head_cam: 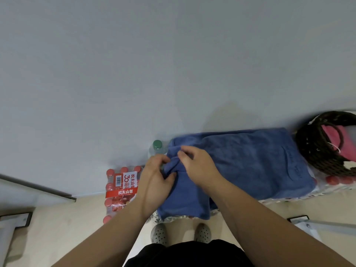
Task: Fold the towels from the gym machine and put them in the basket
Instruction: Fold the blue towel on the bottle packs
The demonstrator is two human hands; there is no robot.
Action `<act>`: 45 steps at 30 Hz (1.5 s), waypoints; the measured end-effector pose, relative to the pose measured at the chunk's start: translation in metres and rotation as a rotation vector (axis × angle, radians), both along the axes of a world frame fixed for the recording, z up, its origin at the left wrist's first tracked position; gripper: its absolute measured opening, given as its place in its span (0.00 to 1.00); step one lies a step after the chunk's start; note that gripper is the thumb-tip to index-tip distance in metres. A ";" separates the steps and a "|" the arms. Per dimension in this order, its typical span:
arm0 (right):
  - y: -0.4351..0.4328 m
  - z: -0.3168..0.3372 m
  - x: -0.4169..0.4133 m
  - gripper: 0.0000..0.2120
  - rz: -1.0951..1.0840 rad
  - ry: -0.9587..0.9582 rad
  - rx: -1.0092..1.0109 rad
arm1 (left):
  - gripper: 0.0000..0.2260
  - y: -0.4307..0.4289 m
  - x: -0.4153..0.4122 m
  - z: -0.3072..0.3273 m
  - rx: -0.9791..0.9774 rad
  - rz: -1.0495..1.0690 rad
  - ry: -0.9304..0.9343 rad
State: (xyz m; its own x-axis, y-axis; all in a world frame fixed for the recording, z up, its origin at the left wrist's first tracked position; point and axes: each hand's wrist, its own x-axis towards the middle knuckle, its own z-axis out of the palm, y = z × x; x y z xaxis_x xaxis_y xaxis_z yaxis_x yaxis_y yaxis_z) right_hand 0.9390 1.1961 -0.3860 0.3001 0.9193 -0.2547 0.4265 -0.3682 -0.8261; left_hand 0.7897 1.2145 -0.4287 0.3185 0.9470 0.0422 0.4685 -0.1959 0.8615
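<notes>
Dark clothing (pixel 190 253) fills the bottom edge, and from either side of it two bare forearms reach forward and converge over the left end of a blue towel (pixel 250 160). Below them a pair of grey perforated shoes (pixel 159 233) stands on the pale floor (pixel 67 228).

The left hand (pixel 154 176) comes in from the lower left, with its wrist straight and the back of the hand facing up. The right hand (pixel 198 164) crosses in from the lower right, knuckles raised and fingers bent down.

The towel lies spread against a grey wall (pixel 173 64), and its near left part hangs over the front edge. It rests on what look like shrink-wrapped bottles, mostly hidden, with only crinkled film and a few red caps (pixel 331 180) showing at the edges. A green-capped bottle (pixel 157 144) sticks up just behind the left hand. To the left, a wrapped pack of red-capped bottles (pixel 121 185) is partly covered by the left wrist. Grey metal parts (pixel 38 187) in both lower corners are cut off, and I cannot identify them.

At the right edge a dark wicker basket (pixel 312 151) touches the towel's far end. The frame cuts it off, and a pink towel (pixel 334 134) lies inside.

Both hands are curled round the cloth. The left pinches a bunched ridge between thumb and fingers, and the right fingertips grip the fabric just beside it.
</notes>
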 end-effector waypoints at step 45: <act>0.082 -0.023 -0.091 0.30 0.176 0.337 -0.120 | 0.02 -0.064 -0.100 -0.030 -0.400 0.296 0.112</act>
